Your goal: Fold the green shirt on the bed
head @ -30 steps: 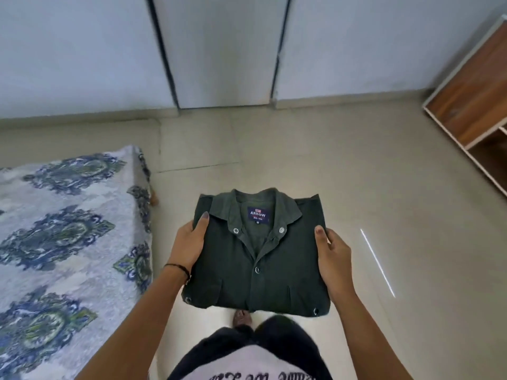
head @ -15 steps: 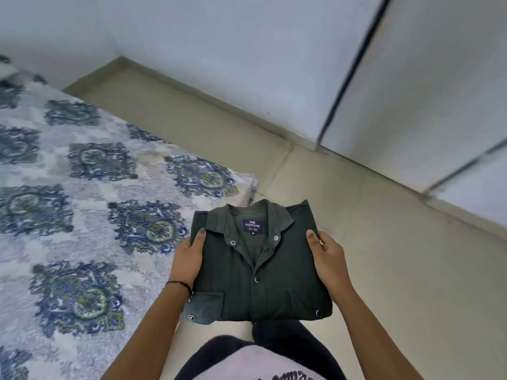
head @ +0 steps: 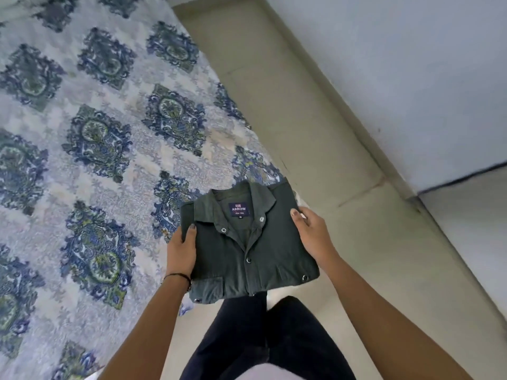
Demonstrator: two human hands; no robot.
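Observation:
The dark green shirt (head: 247, 242) is folded into a neat rectangle, collar and a blue label facing up. I hold it in the air in front of me, over the corner of the bed (head: 96, 160). My left hand (head: 182, 249) grips its left edge with the thumb on top. My right hand (head: 312, 233) grips the right edge the same way. The fingers beneath the shirt are hidden. The bed carries a white cover with blue and green medallions and fills the left of the view.
A beige tiled floor (head: 315, 149) runs along the bed's right side to a pale wall with cupboard doors (head: 411, 78). My legs in dark trousers (head: 263, 338) stand beside the bed's corner.
I have turned left with the folded shirt, from over the floor toward the bed. Both hands keep the same hold on its edges.

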